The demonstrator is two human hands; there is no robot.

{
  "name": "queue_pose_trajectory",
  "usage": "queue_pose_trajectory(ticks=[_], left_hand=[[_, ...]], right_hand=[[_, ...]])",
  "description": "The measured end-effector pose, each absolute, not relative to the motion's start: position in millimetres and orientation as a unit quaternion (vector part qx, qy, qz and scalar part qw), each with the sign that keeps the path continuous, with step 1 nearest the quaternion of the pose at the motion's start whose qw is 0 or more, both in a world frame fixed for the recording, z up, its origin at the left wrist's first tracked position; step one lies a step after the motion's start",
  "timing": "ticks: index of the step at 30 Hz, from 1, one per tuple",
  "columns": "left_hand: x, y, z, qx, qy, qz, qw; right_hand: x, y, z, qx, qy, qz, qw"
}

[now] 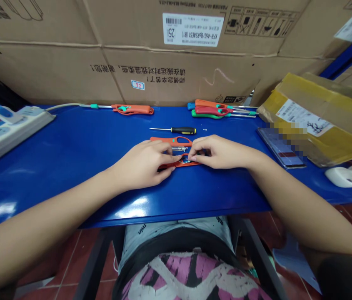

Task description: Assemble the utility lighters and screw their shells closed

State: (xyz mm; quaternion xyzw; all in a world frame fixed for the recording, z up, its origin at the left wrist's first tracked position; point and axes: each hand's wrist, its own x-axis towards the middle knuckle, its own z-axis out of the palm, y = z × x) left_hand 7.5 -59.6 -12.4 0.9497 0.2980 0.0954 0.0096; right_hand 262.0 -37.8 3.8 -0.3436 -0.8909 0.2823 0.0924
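On the blue table in front of me lies the opened orange lighter shell (pixel 184 163), with thin wires and small parts showing inside. My left hand (pixel 141 163) grips its left end between thumb and fingers. The thumb and fingertips of my right hand (pixel 221 152) are pinched together over its inside; whatever is between them is too small to make out. Just behind, partly covered by my left hand, rests another orange shell half (pixel 178 141). A clear fuel tank (pixel 179 148) sits between the two pieces. Farther back is a black-and-yellow screwdriver (pixel 183 131).
Behind these lie a long orange lighter (pixel 133 109) and a pile of coloured lighters (pixel 211 109). A power strip (pixel 13 133) stands at left. At right are a phone (pixel 280 148), a yellow-taped box (pixel 319 116) and a white tape roll (pixel 343 177). A large carton (pixel 69 79) walls the back.
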Motion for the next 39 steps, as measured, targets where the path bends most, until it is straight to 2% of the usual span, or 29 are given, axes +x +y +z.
queue_pose_trajectory(ticks=[14, 24, 39], left_hand=[[10, -61, -15, 0.944, 0.304, 0.129, 0.008], [15, -64, -18, 0.95, 0.301, 0.078, -0.03], [15, -62, -18, 0.951, 0.296, 0.085, -0.008]], right_hand=[[272, -37, 11, -0.348, -0.898, 0.265, 0.044], [272, -36, 10, -0.317, -0.902, 0.289, 0.052], [269, -36, 8, -0.294, -0.912, 0.277, 0.07]])
